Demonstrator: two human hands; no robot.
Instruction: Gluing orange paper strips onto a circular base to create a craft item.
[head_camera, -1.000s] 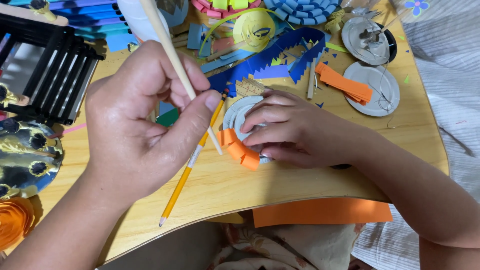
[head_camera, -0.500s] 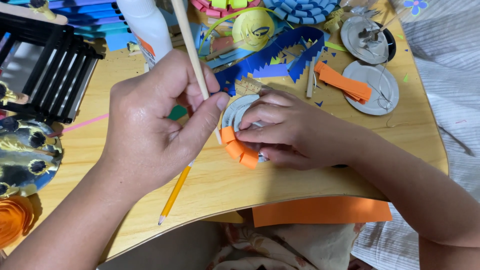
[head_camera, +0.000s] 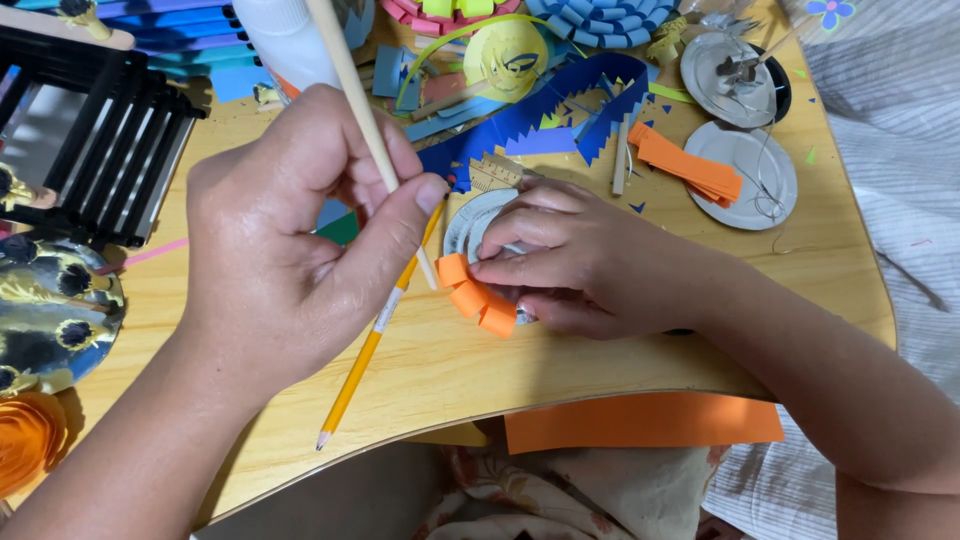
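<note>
Head view, from the desk's (head_camera: 600, 370) left edge rightward: one black rack (head_camera: 90, 150) sits at the far left corner, one gold-and-black plate (head_camera: 50, 310) overhangs the left edge. One left hand (head_camera: 290, 240) is clenched on one thin wooden stick (head_camera: 360, 110), pinched between thumb and forefinger, tilted, its tip near the orange folds. One yellow pencil (head_camera: 370, 345) lies under that hand, point toward the near edge. Mid-desk, one right hand (head_camera: 590, 265) presses down on a white disc (head_camera: 475, 215) rimmed with a curved row of orange folds (head_camera: 480, 300); its fingers pinch them. Two silver discs (head_camera: 745, 175) lie at the far right corner. One orange sheet (head_camera: 640, 420) pokes out below the near edge. Bare wood runs along the near edge and right side; the far edge is crowded with paper scraps.
</note>
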